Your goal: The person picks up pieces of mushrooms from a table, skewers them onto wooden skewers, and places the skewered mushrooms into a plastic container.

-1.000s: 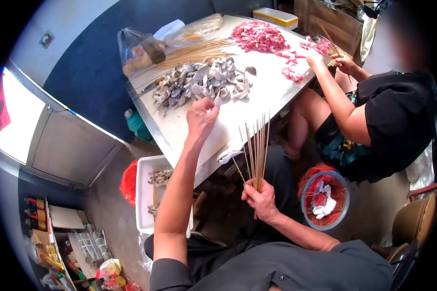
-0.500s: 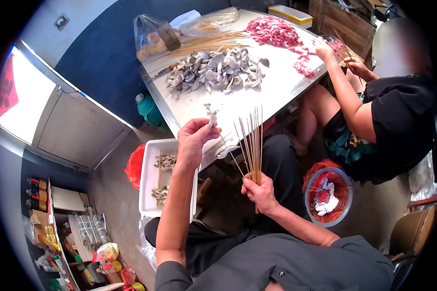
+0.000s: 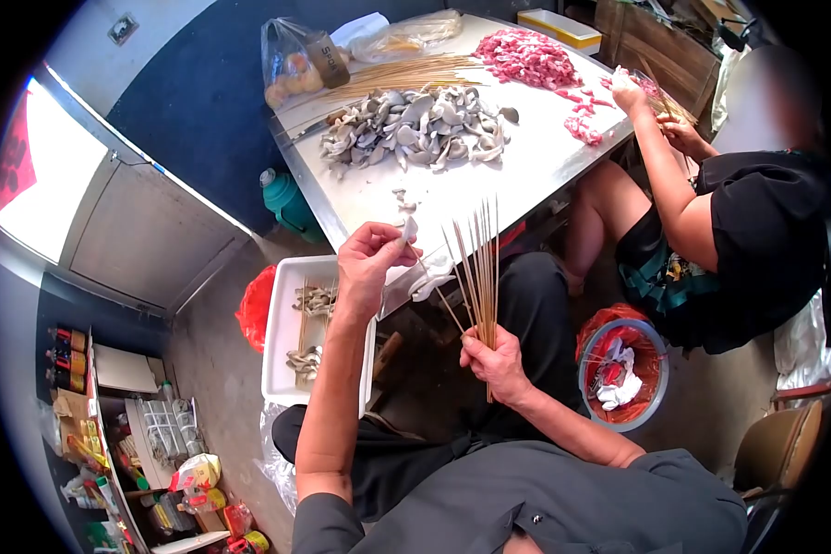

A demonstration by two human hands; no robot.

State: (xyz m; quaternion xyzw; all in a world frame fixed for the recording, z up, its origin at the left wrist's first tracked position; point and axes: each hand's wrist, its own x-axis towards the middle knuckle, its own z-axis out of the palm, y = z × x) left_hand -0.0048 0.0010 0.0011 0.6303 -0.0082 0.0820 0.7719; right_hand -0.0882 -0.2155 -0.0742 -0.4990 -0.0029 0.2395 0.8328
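Note:
My left hand (image 3: 371, 263) pinches an oyster mushroom piece (image 3: 409, 228) near the tip of a slanting skewer. My right hand (image 3: 497, 362) is closed round a bundle of bamboo skewers (image 3: 483, 277), fanned upward; the slanting skewer also runs down into this grip. A heap of grey oyster mushrooms (image 3: 420, 129) lies on the table (image 3: 526, 166) beyond my hands, with a few small pieces nearer me. Left of my left forearm, a white tray (image 3: 282, 319) holds mushrooms on skewers (image 3: 307, 362). A white cloth-like item (image 3: 431, 279) is at the table's near corner.
A pile of cut red meat (image 3: 526, 58) and loose skewers (image 3: 402, 74) lie at the back. On the right sits a co-worker (image 3: 748, 212), hands holding skewers. A lined bin (image 3: 663, 369) stands by my right knee. A teal flask (image 3: 286, 198) stands left of the table.
The view has shifted slightly. My left hand stays at the skewer's tip with the mushroom, which sits a little lower; my right hand keeps its grip. The co-worker's raised hand has moved slightly.

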